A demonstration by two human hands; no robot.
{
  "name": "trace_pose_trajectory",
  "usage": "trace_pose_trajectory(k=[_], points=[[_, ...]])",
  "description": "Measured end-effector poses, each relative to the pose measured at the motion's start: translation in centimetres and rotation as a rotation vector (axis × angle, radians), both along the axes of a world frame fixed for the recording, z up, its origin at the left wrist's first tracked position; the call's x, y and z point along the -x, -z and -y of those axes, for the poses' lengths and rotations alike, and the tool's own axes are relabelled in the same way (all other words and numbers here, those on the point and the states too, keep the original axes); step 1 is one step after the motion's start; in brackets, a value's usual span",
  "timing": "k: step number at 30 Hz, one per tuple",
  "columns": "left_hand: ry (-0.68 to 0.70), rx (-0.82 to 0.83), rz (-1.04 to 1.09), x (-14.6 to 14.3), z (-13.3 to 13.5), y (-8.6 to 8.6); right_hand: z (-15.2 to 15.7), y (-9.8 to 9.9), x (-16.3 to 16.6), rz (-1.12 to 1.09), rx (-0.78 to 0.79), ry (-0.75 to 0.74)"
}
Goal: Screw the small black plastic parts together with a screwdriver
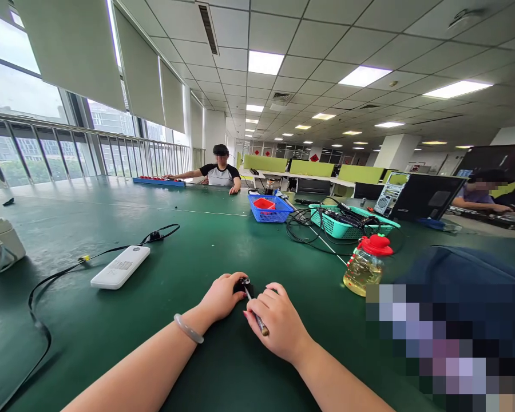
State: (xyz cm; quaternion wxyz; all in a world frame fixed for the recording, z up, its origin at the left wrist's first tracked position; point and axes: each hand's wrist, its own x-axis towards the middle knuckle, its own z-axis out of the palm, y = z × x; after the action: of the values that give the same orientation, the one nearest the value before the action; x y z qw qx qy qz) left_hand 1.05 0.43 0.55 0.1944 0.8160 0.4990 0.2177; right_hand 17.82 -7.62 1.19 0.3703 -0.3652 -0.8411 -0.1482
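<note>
Near the middle of the green table, my left hand (220, 296) is closed around a small black part with a shiny metal bit (242, 281). Fingers cover much of it, so its exact kind is unclear. My right hand (281, 319) grips a slim metal screwdriver-like tool (262, 328) with a brownish rear end. The tool slants up and away, its tip at the shiny bit or just beside it; I cannot tell whether they touch. A pale bangle (189, 329) circles my left wrist.
A white power bank (121, 267) and black cable (47, 280) lie left. A drink bottle with red lid (364, 269) stands right, near a dark blue bag (476, 274). Beyond are a blue basket (269, 214) and a teal basket of cables (341, 228). A person (221, 171) sits at the far edge.
</note>
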Motion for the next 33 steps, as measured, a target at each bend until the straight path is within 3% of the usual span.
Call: trace_pose_trajectory(k=[11, 17, 21, 29, 33], points=[[-0.008, 0.001, -0.012, 0.1, -0.3, 0.3, -0.3, -0.1, -0.4, 0.011, 0.067, 0.105], [0.027, -0.002, 0.008, 0.1, -0.5, 0.6, -0.8, 0.0, -0.9, -0.095, 0.169, 0.122], [0.022, 0.011, 0.005, 0.2, -0.6, 0.6, -1.0, -0.1, -1.1, -0.251, 0.302, 0.136], [0.045, 0.009, 0.002, 0.3, -0.3, 0.3, -2.6, 1.2, -2.6, -0.766, 0.647, 0.063], [0.054, 0.011, 0.007, 0.3, -0.2, 0.2, -3.6, 2.0, -3.3, -0.913, 0.686, 0.051]])
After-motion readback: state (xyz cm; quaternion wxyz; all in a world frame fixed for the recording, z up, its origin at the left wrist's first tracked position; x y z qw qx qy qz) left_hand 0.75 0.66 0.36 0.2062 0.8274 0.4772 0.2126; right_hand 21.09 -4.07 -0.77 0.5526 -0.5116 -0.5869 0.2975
